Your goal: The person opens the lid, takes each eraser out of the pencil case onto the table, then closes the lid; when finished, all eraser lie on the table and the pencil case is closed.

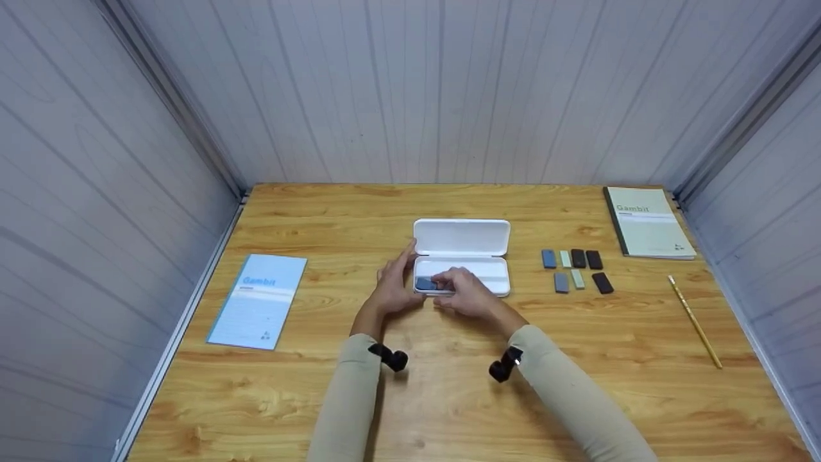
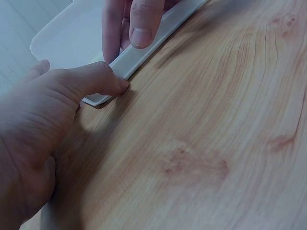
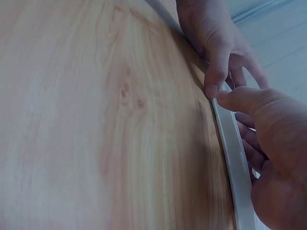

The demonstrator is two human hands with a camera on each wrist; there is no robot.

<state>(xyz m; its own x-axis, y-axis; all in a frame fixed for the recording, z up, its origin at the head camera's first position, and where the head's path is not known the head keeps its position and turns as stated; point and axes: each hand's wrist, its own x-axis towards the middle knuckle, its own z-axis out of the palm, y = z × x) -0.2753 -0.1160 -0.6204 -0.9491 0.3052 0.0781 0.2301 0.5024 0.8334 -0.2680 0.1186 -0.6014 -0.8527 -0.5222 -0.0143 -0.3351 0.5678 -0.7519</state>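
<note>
A white pencil case (image 1: pixel 494 266) lies with its lid (image 1: pixel 462 237) raised at the back. My left hand (image 1: pixel 392 289) grips its left end. The left thumb presses the front left corner, as the left wrist view shows, and the fingers reach along the side. My right hand (image 1: pixel 468 294) reaches over the front rim, its fingers down inside the case. A dark blue eraser (image 1: pixel 424 283) lies in the left part of the case, right by those fingertips. In the right wrist view the right thumb (image 3: pixel 240 99) is over the rim. Whether the right fingers pinch anything is hidden.
Several small erasers (image 1: pixel 578 258), blue, pale green and black, lie in two rows right of the case. Farther right are a pencil (image 1: pixel 696 324) and a dark-spined notebook (image 1: pixel 654 224). A light blue notebook (image 1: pixel 256 301) lies at left. Panel walls (image 1: pixel 410 96) enclose the wooden table (image 1: pixel 436 410).
</note>
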